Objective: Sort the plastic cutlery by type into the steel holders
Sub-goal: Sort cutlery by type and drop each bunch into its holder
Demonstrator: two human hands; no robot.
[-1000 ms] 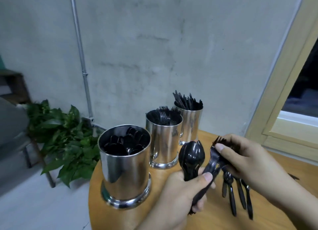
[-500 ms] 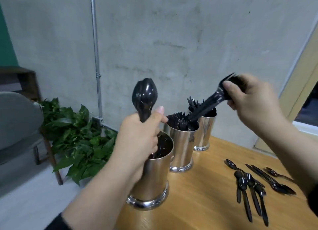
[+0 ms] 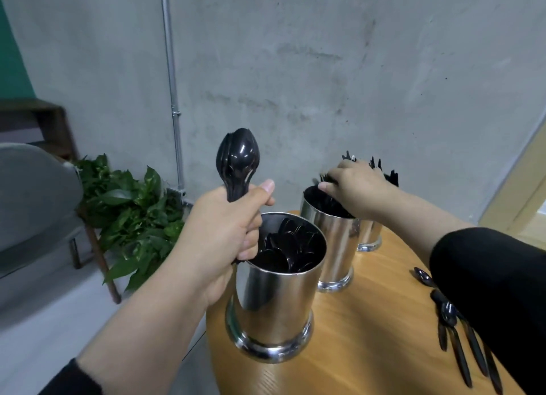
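Left hand (image 3: pixel 224 232): grips a bundle of black spoons (image 3: pixel 237 161) upright above the near holder (image 3: pixel 274 300)
Right hand (image 3: pixel 354 188): over the middle holder (image 3: pixel 335 241) of forks, fingers curled down; grasp cannot be told
Far holder (image 3: pixel 369 238): behind, mostly hidden
Bench (image 3: pixel 369 321): loose spoons (image 3: pixel 452 332) lie at right

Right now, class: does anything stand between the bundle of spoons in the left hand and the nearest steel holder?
Nothing visible does: the left hand holds the spoons directly beside the open-topped nearest holder.
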